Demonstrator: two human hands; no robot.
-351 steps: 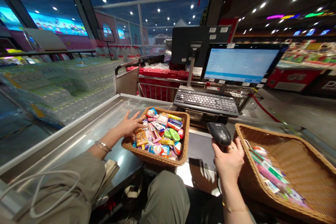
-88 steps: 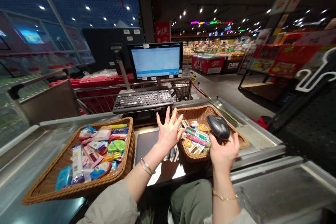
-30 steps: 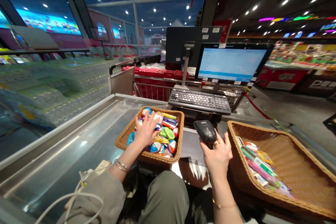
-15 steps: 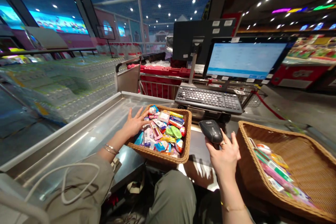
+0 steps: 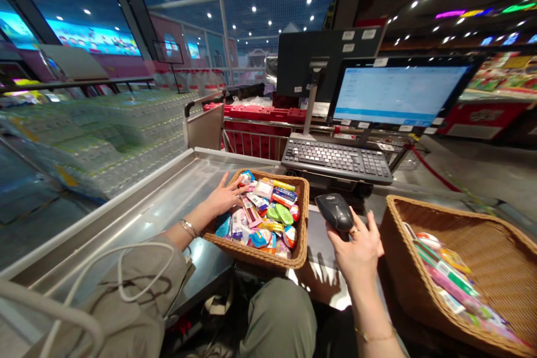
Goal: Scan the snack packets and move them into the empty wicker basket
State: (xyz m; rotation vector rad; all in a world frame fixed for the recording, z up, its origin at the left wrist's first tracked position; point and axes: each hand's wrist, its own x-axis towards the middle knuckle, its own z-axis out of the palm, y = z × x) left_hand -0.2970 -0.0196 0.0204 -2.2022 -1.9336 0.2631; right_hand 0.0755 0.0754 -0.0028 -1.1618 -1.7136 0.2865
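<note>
My left hand (image 5: 226, 197) reaches over the left rim of a wicker basket (image 5: 302, 235), its fingers spread and touching the small goods inside. Packets, boxes and foil-wrapped sweets fill this basket, among them a green package (image 5: 284, 214) and a pink packet (image 5: 250, 211). In my right hand (image 5: 356, 243) is a black barcode scanner (image 5: 334, 211), held between the two baskets with its head pointing up and left. A second, larger wicker basket (image 5: 495, 235) stands right of that hand, with several packaged items (image 5: 455, 279) lying along its left side.
Behind the baskets are a black keyboard (image 5: 339, 158) and a lit monitor (image 5: 398, 95). A metal counter (image 5: 168, 201) with a raised rim extends to the left. A pale cable (image 5: 121, 268) loops across the lower left. Wrapped bottle packs (image 5: 92, 134) are stacked beyond the counter.
My left hand has shifted slightly right, further over the goods in the basket. The right hand keeps hold of the scanner in nearly the same place. The view has moved slightly.
</note>
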